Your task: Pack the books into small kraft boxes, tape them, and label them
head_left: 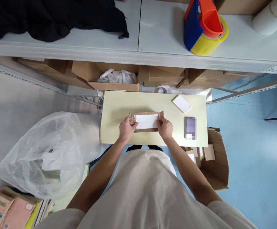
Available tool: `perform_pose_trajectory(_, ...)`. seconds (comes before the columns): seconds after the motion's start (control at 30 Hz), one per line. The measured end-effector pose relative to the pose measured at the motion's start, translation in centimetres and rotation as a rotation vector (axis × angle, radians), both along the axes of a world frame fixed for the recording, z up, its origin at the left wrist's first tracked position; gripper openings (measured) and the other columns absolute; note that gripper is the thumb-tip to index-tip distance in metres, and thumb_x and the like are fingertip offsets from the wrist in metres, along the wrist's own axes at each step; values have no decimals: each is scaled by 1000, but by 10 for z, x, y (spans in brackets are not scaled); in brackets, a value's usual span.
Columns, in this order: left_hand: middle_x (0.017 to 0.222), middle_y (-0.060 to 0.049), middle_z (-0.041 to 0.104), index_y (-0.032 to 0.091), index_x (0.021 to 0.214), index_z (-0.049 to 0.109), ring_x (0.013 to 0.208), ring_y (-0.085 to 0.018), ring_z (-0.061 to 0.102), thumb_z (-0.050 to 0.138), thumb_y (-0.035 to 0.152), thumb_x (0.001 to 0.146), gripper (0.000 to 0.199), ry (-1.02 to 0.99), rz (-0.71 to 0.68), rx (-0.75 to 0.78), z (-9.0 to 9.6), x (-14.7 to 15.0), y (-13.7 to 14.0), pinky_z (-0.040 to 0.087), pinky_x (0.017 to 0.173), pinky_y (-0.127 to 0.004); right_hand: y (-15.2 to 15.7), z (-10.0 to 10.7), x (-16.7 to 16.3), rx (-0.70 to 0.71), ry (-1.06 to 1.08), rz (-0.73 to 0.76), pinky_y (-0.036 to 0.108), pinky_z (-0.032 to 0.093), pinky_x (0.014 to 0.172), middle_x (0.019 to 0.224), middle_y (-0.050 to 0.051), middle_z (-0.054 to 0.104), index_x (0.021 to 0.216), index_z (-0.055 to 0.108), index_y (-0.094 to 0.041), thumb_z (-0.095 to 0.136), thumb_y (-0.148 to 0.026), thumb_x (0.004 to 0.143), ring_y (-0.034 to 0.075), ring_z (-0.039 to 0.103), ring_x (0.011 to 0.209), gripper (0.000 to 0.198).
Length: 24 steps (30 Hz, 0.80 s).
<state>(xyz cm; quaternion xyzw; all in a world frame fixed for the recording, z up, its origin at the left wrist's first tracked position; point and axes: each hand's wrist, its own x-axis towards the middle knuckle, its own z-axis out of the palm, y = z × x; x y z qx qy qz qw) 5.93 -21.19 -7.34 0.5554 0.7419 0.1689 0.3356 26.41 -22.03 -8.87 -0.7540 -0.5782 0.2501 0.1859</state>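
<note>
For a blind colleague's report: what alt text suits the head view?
A person's left hand and right hand hold a white rectangle by its ends, brown cardboard showing along both sides, over a pale table. A white item and a pixelated purple item lie at right.

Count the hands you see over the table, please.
2: the left hand at the left end of the white piece, the right hand at its right end.
</note>
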Motion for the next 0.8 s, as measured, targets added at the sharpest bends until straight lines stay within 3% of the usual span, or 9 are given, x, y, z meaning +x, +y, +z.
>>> perform_pose_trajectory(0.13,77,-4,72,22,103,53,88,-26,66,67,37,71,38,153,-10,-67,7,0,7,47,74,-35,0,-7,0,96,-98,44,31,40,68,80,9,65,83,62,-20,48,-29,84,21,57,76,17)
perform_pose_trajectory(0.23,79,-5,70,22,110,49,87,-28,65,69,43,67,53,238,-2,-96,10,-9,11,47,70,-34,1,-11,7,123,-106,2,32,41,70,87,10,63,101,57,-17,50,-33,82,22,57,78,26)
perform_pose_trajectory(0.33,88,-8,68,19,112,48,89,-26,64,64,42,72,48,265,-43,13,11,-18,7,48,72,-34,-3,-8,14,177,-51,-1,35,42,75,93,12,61,115,50,-14,44,-34,87,24,57,86,34)
perform_pose_trajectory(0.43,110,-13,63,17,109,54,108,-25,57,52,34,82,32,245,-356,248,11,-13,-2,44,90,-37,-10,2,9,275,-54,197,41,39,90,114,18,58,122,49,-13,37,-31,90,28,52,109,38)
perform_pose_trajectory(0.5,129,-14,54,15,119,53,125,-26,45,47,32,85,38,222,-650,346,10,-3,-6,33,104,-41,-13,7,-2,270,-94,440,45,32,100,132,18,50,132,44,-14,37,-34,91,29,42,125,46)
perform_pose_trajectory(0.57,144,-15,40,13,133,43,136,-27,30,43,34,87,50,250,-812,363,5,6,-6,21,111,-46,-14,7,-12,216,-160,631,47,23,108,144,15,40,140,35,-13,35,-41,92,29,32,134,55)
perform_pose_trajectory(0.67,150,-16,27,10,142,31,140,-29,20,41,44,88,64,339,-850,324,-5,7,-3,9,113,-52,-11,1,-13,150,-291,682,50,12,112,150,12,30,145,27,-14,31,-49,93,29,23,139,63)
perform_pose_trajectory(0.8,152,-16,22,12,145,24,141,-30,16,42,59,83,80,443,-855,298,-12,-9,-5,2,112,-57,-13,-6,3,135,-453,562,57,7,110,152,14,23,147,22,-13,29,-54,92,32,17,140,69)
